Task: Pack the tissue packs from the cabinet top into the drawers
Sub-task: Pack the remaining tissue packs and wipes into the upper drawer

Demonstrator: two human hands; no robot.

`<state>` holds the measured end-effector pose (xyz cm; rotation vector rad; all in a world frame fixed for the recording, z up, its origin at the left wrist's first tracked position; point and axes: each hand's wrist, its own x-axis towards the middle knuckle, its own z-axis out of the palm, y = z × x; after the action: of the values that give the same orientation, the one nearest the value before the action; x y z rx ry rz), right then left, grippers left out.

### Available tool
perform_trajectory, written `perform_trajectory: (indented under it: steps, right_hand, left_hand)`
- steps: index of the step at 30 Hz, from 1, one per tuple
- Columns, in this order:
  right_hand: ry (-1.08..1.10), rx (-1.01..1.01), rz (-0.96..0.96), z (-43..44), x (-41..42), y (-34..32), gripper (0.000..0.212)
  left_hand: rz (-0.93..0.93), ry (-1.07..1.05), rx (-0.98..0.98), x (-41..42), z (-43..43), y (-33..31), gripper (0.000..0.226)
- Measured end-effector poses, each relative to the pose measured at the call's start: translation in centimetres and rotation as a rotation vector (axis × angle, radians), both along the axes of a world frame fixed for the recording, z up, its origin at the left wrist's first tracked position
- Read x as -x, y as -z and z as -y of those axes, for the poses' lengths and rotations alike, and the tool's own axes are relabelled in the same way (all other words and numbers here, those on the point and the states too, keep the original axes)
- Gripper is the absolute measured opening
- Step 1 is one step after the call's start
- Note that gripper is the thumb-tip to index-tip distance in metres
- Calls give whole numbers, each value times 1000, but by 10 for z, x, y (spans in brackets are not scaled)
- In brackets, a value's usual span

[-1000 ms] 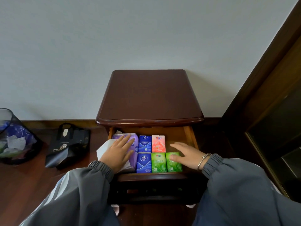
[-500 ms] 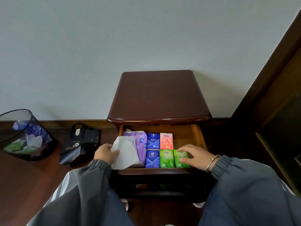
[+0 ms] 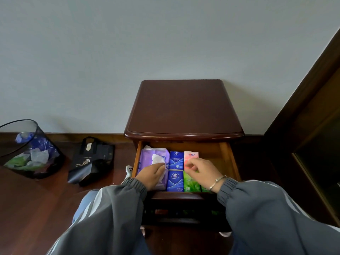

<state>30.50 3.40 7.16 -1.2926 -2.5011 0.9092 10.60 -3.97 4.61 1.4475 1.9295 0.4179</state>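
Head view, please: where were the tissue packs point(image 3: 174, 181)?

— From where I stood, they lay in the open drawer point(image 3: 223, 157): purple pack point(image 3: 147, 157) on the left, then blue packs point(image 3: 176, 160), pink pack point(image 3: 191, 155) and green pack point(image 3: 191, 183). The left hand point(image 3: 151, 174) pinched a loose tissue sheet point(image 3: 156, 159) atop the purple pack. The right hand point(image 3: 204, 173) nipped the pink pack's near edge with curled fingers point(image 3: 192, 163).

— And to do it well?

— Tuck the sheet flat, I judged, and square the pink pack against the blue ones.
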Motion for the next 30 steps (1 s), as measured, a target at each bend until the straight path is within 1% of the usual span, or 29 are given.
perform_trajectory:
  steps: [2, 4, 6, 7, 8, 11, 14, 16, 19, 22, 25, 27, 28, 30]
  right_hand:
    - [1, -1, -2, 0, 25, 2, 25]
    - [-23, -5, 7, 1, 50, 4, 29]
    - [-102, -42, 27, -1, 73, 7, 36]
    - [-149, -72, 67, -3, 81, 9, 39]
    - [-184, -109, 139, -6, 88, 11, 40]
    - [-271, -189, 423, -14, 96, 19, 34]
    - [-401, -223, 565, -16, 95, 27, 43]
    - [-457, -185, 559, -19, 90, 28, 52]
    - [-441, -95, 444, -23, 75, 27, 70]
    - [-394, -123, 408, -28, 60, 30, 83]
    - [-402, -126, 465, -29, 54, 34, 88]
    - [-414, -115, 494, -30, 57, 35, 88]
    - [-410, -110, 496, -30, 59, 35, 89]
    - [-387, -98, 485, -30, 60, 34, 93]
  left_hand:
    - [-59, 42, 14, 4, 2, 1, 39]
    - [-109, 166, 40, 6, 6, 3, 41]
    - [-152, 264, 64, 7, 10, 5, 46]
    - [-165, 291, 82, 9, 10, 5, 48]
    - [-178, 315, 104, 11, 10, 6, 49]
    - [-265, 402, 204, 14, 6, 10, 51]
    - [-322, 401, 221, 16, 4, 12, 52]
    - [-349, 392, 201, 16, 4, 13, 52]
    - [-410, 363, 160, 13, 5, 11, 46]
    - [-512, 354, 89, 11, 6, 7, 39]
    - [-610, 336, -35, 9, 4, 3, 47]
    - [-619, 329, -111, 8, 0, 3, 56]
    - [-620, 353, -98, 7, -2, 3, 62]
    - [-631, 418, 29, 8, -5, 8, 67]
